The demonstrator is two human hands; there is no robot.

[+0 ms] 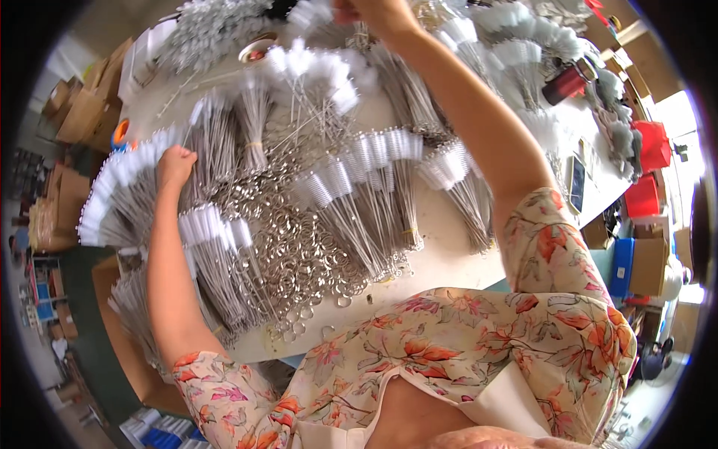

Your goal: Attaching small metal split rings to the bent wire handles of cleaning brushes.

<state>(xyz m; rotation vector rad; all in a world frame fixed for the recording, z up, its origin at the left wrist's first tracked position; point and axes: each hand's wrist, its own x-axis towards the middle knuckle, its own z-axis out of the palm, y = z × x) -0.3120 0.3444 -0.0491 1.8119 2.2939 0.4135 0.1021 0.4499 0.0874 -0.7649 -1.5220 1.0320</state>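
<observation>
My left hand [176,165] is closed at the left of the table, beside a bundle of thin wire-handled brushes [212,153]. What its fingers hold, if anything, is hidden. A fan of white-bristled brushes [123,183] lies just left of it. My right arm stretches to the far side, where my right hand [378,13] is partly cut off by the upper edge; its fingers are not clear. Near it are a loose cluster of white-tipped brushes [310,71] and a standing bundle of wire stems [404,86]. A heap of small metal rings [288,247] spreads between the brush bundles.
More brush bundles [366,202] line the table [441,273]. A small round bowl [258,49], an orange tape roll [120,133], a dark red cylinder [567,82] and a phone [576,183] lie around. An open cardboard box [112,299] stands against the left edge.
</observation>
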